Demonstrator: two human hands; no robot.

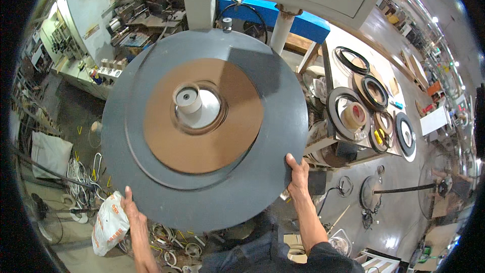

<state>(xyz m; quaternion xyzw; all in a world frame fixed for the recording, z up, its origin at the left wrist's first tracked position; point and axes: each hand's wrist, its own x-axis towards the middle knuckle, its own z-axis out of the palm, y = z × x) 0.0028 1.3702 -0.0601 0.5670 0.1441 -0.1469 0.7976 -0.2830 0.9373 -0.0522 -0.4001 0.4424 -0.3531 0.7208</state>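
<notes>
A large round grey disc fills the middle of the head view, tilted toward me. A flat brown roll of wound strip lies on it, off the disc's middle. A pale cylindrical hub stands up through the roll's centre. My left hand holds the disc's rim at the lower left, thumb on top. At the lower right my right hand grips the same rim, its thumb also over the upper face. The other fingers of both hands are mostly hidden under the disc.
To the right, a table bears several black and brown rings, with a tape roll. A white plastic bag hangs beside my left hand. Loose strips and coils litter the floor. A machine column stands behind the disc.
</notes>
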